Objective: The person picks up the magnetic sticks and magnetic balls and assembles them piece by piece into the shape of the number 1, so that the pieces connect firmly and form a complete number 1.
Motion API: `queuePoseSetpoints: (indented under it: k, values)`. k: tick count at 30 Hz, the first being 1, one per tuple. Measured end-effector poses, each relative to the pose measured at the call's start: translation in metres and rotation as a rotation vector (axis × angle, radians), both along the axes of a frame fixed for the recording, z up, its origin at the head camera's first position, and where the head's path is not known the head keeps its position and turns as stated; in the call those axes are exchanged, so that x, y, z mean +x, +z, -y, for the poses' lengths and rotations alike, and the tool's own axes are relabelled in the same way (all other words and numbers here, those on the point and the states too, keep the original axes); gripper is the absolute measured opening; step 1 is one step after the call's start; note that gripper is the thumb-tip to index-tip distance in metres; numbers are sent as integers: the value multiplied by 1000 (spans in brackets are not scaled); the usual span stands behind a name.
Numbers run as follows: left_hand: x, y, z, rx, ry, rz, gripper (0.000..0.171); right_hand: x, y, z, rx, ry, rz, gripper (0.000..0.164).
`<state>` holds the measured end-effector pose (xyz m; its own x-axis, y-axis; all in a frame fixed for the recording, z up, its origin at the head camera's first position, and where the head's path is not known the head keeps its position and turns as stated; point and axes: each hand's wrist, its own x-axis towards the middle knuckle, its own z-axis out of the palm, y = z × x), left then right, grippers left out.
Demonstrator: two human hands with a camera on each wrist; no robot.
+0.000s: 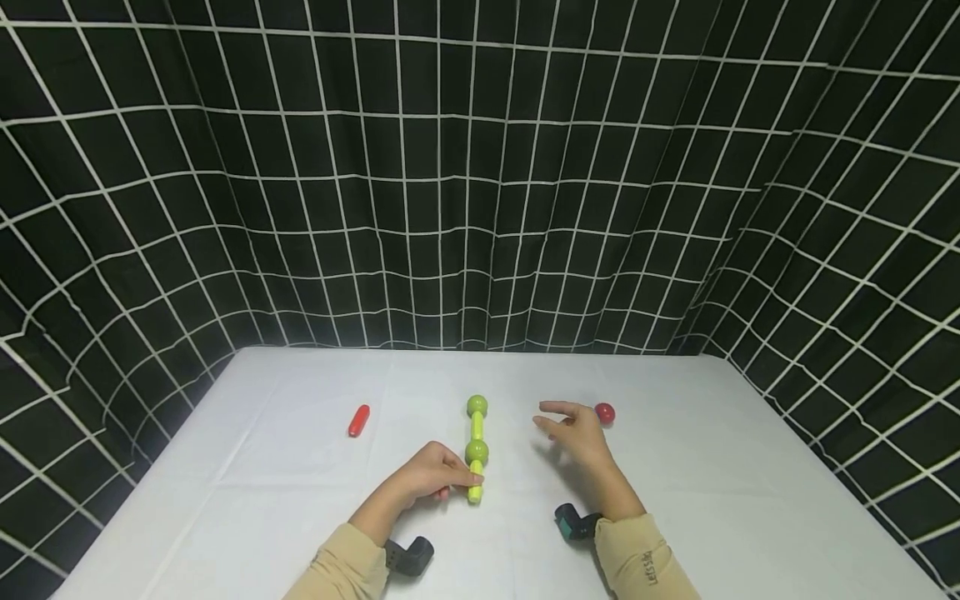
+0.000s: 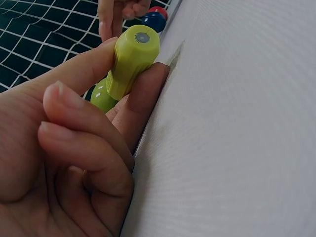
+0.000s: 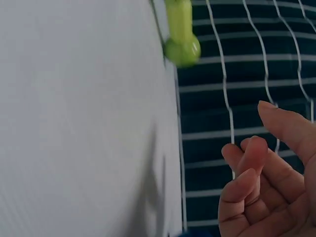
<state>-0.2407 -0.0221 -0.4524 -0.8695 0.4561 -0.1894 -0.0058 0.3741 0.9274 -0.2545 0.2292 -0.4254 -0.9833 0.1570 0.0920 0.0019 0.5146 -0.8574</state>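
Two green balls (image 1: pixel 476 451) and two yellow-green rods (image 1: pixel 476 492) form a straight chain lying on the white table. My left hand (image 1: pixel 435 471) pinches the near rod between thumb and finger. In the left wrist view, that rod's end (image 2: pixel 142 37) shows a grey round inset. My right hand (image 1: pixel 576 429) hovers to the right of the chain, thumb and fingers apart, with nothing between them. Just beyond it sits a ball (image 1: pixel 604 413), red in the head view; the left wrist view shows a red and blue ball (image 2: pixel 154 19) behind the right hand.
A red rod (image 1: pixel 359 421) lies on the table to the left of the chain. The white-covered table (image 1: pixel 712 483) ends at a black curtain with a white grid (image 1: pixel 450 208). Dark wrist-worn devices (image 1: pixel 411 557) sit at both wrists.
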Motion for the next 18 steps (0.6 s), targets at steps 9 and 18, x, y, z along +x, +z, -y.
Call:
queuePoseSetpoints:
  k: [9,18]
  values:
    - [1,0,-1,-6,4,8,26,-2,4,-32,-9,-172,-43,36]
    - [0,-1,0,-3,-1,-4,27,-3,4,-56,-82,-223,-34,40]
